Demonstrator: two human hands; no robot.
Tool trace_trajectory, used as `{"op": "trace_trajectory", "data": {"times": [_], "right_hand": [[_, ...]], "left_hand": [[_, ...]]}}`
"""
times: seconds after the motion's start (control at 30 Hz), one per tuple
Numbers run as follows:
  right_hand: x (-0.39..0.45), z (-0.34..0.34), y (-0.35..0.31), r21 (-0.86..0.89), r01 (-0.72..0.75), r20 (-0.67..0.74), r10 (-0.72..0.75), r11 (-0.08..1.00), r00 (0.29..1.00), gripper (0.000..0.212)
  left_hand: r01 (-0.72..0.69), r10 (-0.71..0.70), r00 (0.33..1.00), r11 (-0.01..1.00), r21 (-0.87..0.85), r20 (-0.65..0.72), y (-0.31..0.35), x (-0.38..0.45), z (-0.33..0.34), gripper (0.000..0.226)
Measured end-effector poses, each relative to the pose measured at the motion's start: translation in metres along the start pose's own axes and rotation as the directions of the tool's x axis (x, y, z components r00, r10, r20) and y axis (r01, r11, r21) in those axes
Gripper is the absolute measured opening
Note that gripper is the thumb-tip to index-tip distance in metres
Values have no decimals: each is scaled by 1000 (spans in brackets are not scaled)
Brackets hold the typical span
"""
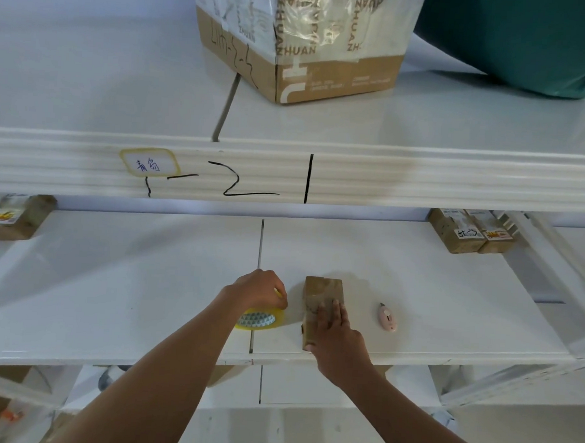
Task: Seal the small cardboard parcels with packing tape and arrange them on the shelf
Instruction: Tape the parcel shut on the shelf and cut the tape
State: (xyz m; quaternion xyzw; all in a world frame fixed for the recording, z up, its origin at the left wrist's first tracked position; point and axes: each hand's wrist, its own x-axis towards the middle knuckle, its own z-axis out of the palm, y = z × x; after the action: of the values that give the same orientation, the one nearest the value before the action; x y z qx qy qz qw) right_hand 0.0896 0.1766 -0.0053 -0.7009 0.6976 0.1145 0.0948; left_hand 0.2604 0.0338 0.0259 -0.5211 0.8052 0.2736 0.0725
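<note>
The fingers of the left hand are curled over the top of the yellow tape roll, gripping it where it stands on the white shelf, while the fingers of the right hand lie straight and close together, pressed flat on the near end of a small cardboard parcel. That parcel lies lengthwise on the shelf, just right of the roll and near the front edge; whether any tape is already on it cannot be told from here, since the hand covers much of its top. A pink box cutter lies on the shelf to the right of the parcel, apart from it. Judging by this, the sealing of this parcel is only starting: the roll is in hand but no strip appears drawn across to the cardboard, so pulling tape, laying it over the seam and cutting it are left. Further back, two small parcels stand side by side at the right rear of the shelf and one more at the left rear, which suggests some are already placed. A large taped carton sits on the shelf above.
</note>
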Motion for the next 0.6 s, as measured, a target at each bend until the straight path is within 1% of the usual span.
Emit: {"op": "trace_trajectory", "data": {"times": [0.1,0.2,0.33,0.37,0.43,0.5,0.57,0.6], "right_hand": [[0,0,-3,-9,-14,19,14,1000,1000,86],[-2,2,-2,35,-24,10,24,999,1000,85],[-5,2,13,179,-16,-53,26,984,998,86],[-5,-2,17,233,-8,-65,24,972,998,84],[-7,-16,26,349,2,-117,41,937,992,74],[-6,-25,39,373,-22,-192,100,927,976,59],[0,-26,56,387,-144,-220,243,911,945,46],[5,-24,65,409,-229,-202,333,883,921,41]], "left_hand": [[-24,24,1000,1000,-10,-13,-5,1,3,28],[-38,37,999,999,-35,-32,-9,2,6,25],[-45,42,996,998,-34,-77,-11,3,9,22],[-46,43,995,999,-26,-88,-11,4,10,23],[-40,37,994,999,-24,-98,-11,5,11,23],[-24,20,994,999,-34,-105,-11,5,12,22],[-20,16,994,999,-37,-108,-11,5,11,23],[-22,18,994,999,-32,-107,-11,5,11,23]]}}
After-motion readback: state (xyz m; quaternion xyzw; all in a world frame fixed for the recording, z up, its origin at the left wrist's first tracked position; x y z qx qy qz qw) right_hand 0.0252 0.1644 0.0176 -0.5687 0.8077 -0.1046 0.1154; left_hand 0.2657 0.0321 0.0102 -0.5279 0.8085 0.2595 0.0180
